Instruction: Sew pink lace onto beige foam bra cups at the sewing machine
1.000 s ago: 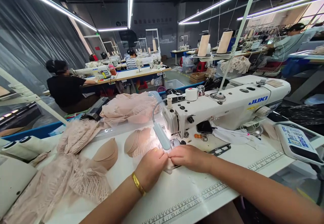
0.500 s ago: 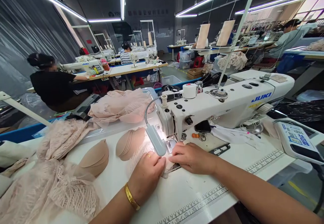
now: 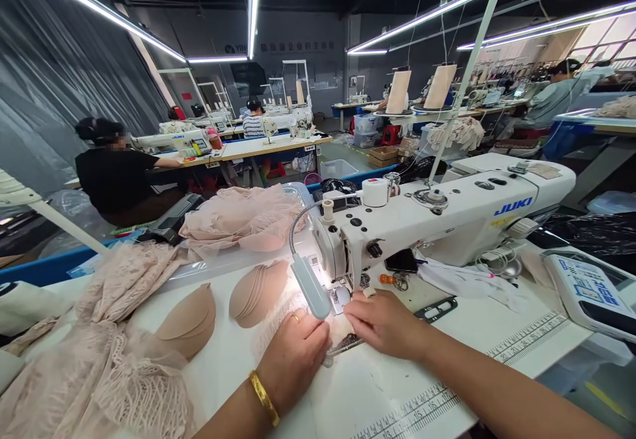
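My left hand point(image 3: 301, 349), with a ring and a gold bracelet, is closed on pale lace fabric point(image 3: 275, 323) just in front of the needle area. My right hand point(image 3: 385, 323) has its fingers bent and pressed together on the fabric's right side, close by the presser foot. Most of the fabric under the fingers is hidden. The white sewing machine point(image 3: 447, 200) stands over the work, and a grey lamp point(image 3: 311, 287) on a bent neck lights it. Left of my left hand lie stacked beige bra cups point(image 3: 256, 296) and another stack of cups point(image 3: 191, 323).
Lace pieces point(image 3: 134, 373) cover the table's left side. A clear bin point(image 3: 199, 270) holds more pink lace point(image 3: 243, 217). Behind the needle lie a phone point(image 3: 401, 260) and an orange trinket point(image 3: 386, 279). A control box point(image 3: 589, 287) stands right. A co-worker point(image 3: 124, 174) sits at far left.
The view has tilted up slightly, so things appear lower. My hands stay by the needle, with the right hand a little farther from the left.
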Tool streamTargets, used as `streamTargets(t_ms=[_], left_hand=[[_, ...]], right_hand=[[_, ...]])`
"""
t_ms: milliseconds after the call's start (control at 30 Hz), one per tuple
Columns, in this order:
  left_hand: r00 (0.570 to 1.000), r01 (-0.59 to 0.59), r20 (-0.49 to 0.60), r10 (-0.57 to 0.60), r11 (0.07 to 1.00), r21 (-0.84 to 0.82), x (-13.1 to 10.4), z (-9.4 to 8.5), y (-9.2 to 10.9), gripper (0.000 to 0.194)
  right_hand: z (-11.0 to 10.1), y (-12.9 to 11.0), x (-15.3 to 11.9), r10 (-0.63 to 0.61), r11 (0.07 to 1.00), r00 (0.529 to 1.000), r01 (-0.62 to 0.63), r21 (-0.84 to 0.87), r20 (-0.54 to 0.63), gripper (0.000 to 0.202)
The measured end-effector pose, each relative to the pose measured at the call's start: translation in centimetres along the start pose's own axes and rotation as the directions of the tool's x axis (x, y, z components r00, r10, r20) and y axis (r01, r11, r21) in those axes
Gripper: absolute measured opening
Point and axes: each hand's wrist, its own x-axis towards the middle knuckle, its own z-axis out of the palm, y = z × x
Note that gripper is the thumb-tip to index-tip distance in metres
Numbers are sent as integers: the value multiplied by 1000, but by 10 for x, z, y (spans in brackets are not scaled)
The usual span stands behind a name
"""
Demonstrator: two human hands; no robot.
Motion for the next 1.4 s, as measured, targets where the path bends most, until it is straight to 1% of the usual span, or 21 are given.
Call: streamTargets(t_ms=[33, 67, 100, 133, 167, 200, 267, 333, 400, 467, 567, 633, 700, 767, 967, 1067, 1233, 1333, 1400], left_hand=[[1000, 3, 0, -3, 1000, -15, -1, 1, -1, 24], [1000, 7, -3, -7, 1000, -31, -2, 2, -2, 25], [1000, 11, -12, -12, 999, -50, -3, 3, -3, 25], [999, 15, -26, -17, 997, -74, -4, 4, -4, 25], [999, 23, -42, -27, 995, -97, -4, 4, -4, 24], [998, 34, -54, -41, 993, -116, -4, 2, -4, 25], [994, 74, -75, -84, 989, -124, 0, -4, -2, 30], [984, 129, -112, -140, 986, -106, 10, -13, -1, 34], [967, 185, -155, -203, 975, -119, 22, -21, 0, 30], [940, 263, -175, -292, 949, -173, 36, -23, -2, 24], [873, 399, -157, -462, 862, -314, 51, -12, -8, 16], [845, 435, -141, -516, 816, -379, 55, -2, -12, 13], [846, 430, -137, -515, 811, -395, 56, 6, -15, 14], [853, 421, -136, -503, 819, -390, 56, 10, -17, 15], [870, 409, -121, -478, 838, -362, 55, 9, -18, 18], [877, 407, -108, -468, 844, -351, 54, 9, -19, 17], [875, 427, -88, -477, 844, -325, 50, 12, -23, 19], [859, 442, -114, -498, 837, -323, 48, 10, -24, 16], [859, 437, -128, -496, 841, -320, 47, 7, -24, 14]], right_hand=[[2, 2, 1, 121, 992, 992, -119, 46, -45, 28], [4, 4, 2, 248, 965, 965, -239, 111, -80, 31], [6, 6, 3, 364, 921, 926, -341, 189, -100, 31], [8, 8, 6, 459, 867, 882, -418, 272, -106, 29], [10, 10, 8, 531, 812, 841, -469, 347, -107, 25], [11, 10, 11, 579, 768, 808, -495, 406, -110, 21], [12, 9, 17, 631, 719, 763, -507, 475, -141, 17], [12, 5, 23, 647, 699, 742, -489, 522, -173, 17], [13, 2, 27, 654, 674, 739, -474, 566, -160, 18], [16, 2, 29, 661, 647, 740, -478, 594, -124, 21], [22, 4, 31, 660, 610, 748, -478, 632, -70, 24], [27, 7, 31, 655, 574, 755, -462, 676, -40, 24], [33, 10, 30, 652, 562, 756, -443, 699, -45, 23], [38, 12, 30, 649, 576, 758, -434, 692, -64, 21], [49, 15, 28, 649, 590, 757, -431, 683, -82, 14], [48, 15, 30, 646, 603, 758, -436, 668, -89, 15], [42, 11, 31, 648, 631, 755, -459, 625, -100, 16], [39, 8, 31, 648, 646, 754, -472, 600, -105, 14], [37, 7, 30, 644, 655, 757, -469, 593, -112, 14]])
